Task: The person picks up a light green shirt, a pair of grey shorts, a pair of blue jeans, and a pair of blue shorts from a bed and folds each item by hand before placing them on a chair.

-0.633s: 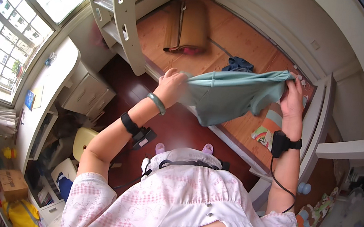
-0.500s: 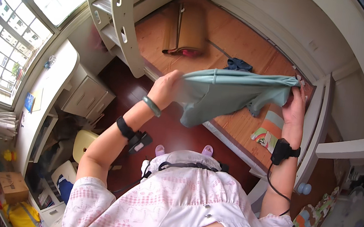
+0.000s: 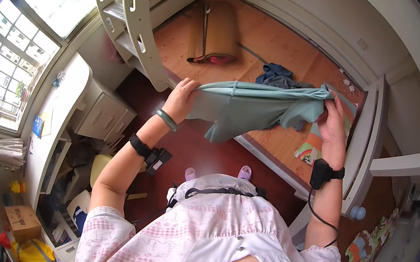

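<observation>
A light teal garment (image 3: 253, 107) is stretched sideways in the air between my two hands, its upper edge gathered and its lower part hanging loose. My left hand (image 3: 181, 99) grips its left end, with a green bangle at the wrist. At the opposite end, my right hand (image 3: 333, 118) pinches the bunched cloth between thumb and fingers. Whether it is a shirt or trousers, I cannot tell. Just beyond it, dark blue clothes (image 3: 276, 74) lie crumpled on the bed boards, partly hidden by the garment.
A rolled brown mat (image 3: 217, 34) lies on the wooden bed (image 3: 264, 37) ahead. A white ladder (image 3: 135, 15) rises at the bed's left end. Along the left stand a white desk (image 3: 58, 111) and drawers (image 3: 98, 113). A striped, patterned cloth (image 3: 309, 149) lies near my right hand.
Both hands have shifted a little to the left with the teal garment, which stays stretched between them. More of the dark blue clothes behind it shows.
</observation>
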`<state>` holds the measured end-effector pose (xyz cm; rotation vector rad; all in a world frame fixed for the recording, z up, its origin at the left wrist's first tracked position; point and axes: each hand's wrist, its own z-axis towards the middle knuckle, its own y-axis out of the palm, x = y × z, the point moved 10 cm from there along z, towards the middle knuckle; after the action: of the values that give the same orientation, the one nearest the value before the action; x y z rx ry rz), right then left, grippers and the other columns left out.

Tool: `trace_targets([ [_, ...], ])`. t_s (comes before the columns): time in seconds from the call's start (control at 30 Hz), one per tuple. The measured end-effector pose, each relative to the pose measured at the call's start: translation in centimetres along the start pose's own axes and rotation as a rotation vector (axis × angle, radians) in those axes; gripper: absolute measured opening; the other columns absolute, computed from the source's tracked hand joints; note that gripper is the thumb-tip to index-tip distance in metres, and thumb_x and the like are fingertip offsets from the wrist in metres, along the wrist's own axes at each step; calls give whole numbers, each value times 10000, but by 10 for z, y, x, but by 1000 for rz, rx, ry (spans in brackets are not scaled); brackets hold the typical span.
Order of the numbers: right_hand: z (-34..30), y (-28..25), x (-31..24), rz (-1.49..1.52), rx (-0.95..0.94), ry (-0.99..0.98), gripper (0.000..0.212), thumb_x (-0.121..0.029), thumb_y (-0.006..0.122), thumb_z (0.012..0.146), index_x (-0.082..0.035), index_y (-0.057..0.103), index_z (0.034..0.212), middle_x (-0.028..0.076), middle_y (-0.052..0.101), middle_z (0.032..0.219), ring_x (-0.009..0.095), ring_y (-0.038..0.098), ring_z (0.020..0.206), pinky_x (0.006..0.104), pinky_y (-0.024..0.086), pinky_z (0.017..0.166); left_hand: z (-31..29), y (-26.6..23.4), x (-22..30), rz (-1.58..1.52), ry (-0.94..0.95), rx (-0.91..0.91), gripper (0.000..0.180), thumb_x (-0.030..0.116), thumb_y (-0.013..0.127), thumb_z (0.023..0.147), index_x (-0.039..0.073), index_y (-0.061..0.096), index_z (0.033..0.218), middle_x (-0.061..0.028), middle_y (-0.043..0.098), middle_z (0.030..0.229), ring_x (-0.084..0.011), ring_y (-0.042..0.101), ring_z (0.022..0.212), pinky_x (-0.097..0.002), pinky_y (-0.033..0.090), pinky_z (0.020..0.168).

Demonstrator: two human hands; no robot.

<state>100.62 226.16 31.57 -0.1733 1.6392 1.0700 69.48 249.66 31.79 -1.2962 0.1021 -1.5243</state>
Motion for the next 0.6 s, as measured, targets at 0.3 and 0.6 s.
trace_targets([
  [0.3,-58,21,-87,-113,30,-195,256,-159,572,874,-60,554,1110,15,594,959,129,569,885,271,453,800,-5,-24,63,-376,-2,-263,145,63,523,877,-21,546,993,-117,571,756,-211,561,695,-304,453,646],
  [0.6,-123,137,-43,175,-619,57,398,-353,578,874,-65,493,1136,73,582,1092,201,534,1051,373,423,905,-66,-74,248,-1002,591,-993,209,141,462,939,-36,570,915,-133,601,824,-311,580,734,-386,451,734],
])
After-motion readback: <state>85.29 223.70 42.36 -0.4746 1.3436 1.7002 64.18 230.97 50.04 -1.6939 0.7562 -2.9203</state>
